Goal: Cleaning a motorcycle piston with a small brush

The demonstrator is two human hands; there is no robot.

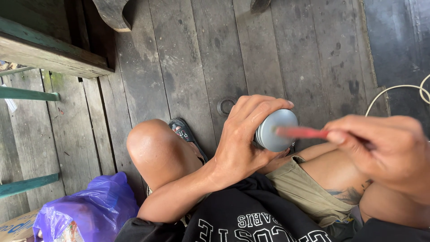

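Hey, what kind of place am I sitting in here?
Probably a wooden porch or deck of a house. The floor is weathered grey planks, a green-painted rail runs along the edge, and a worn timber beam sits beside it.

The person wears a black shirt (251, 215) with white block lettering across the front, and khaki shorts (302, 190) with a stitched hem. A dark tattoo (347, 195) shows on one thigh below the shorts. A black sandal (183, 130) with a strap is on one foot. Both forearms are bare, without sleeves.
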